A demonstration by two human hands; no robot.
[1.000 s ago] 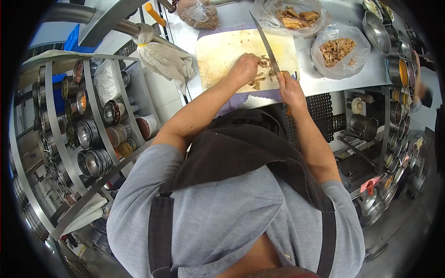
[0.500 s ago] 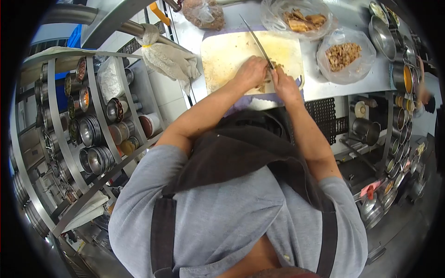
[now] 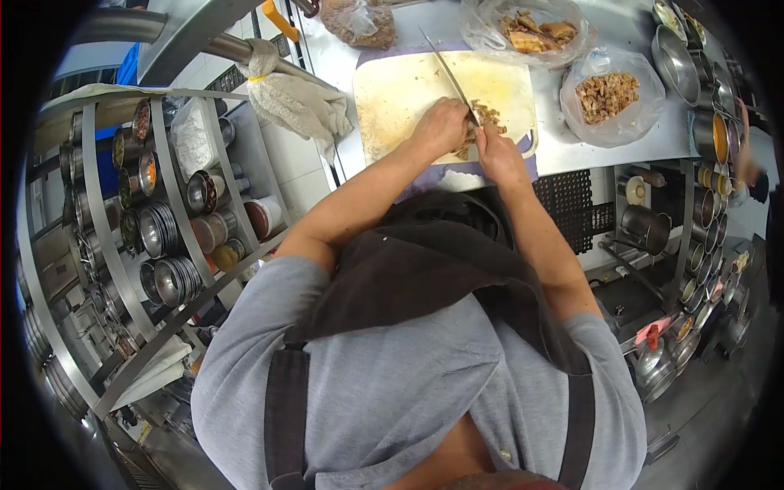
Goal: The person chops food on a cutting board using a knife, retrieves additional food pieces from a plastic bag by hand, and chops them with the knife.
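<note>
My right hand (image 3: 498,153) is closed around the handle of a long kitchen knife (image 3: 445,67), whose blade points away from me and slightly left. Beside the blade, on its left, my left hand (image 3: 442,126) is curled with bent fingers over brown cooked meat (image 3: 463,152), mostly hidden beneath it. Small chopped meat pieces (image 3: 488,115) lie to the right of the blade. All this rests on a worn, cream-coloured cutting board (image 3: 392,102) with a purple cloth under it.
Behind the board's right corner sits a plastic bag of larger meat chunks (image 3: 535,34); nearer is a bag of diced meat (image 3: 608,98). A tied bag of brown food (image 3: 358,22) stands back left. A towel (image 3: 298,106) hangs from a rail. Metal bowls (image 3: 676,65) stand at right.
More chopped pieces now show to the right of the blade. The knife and my right hand have shifted slightly left; my left hand stays nearly in place.
</note>
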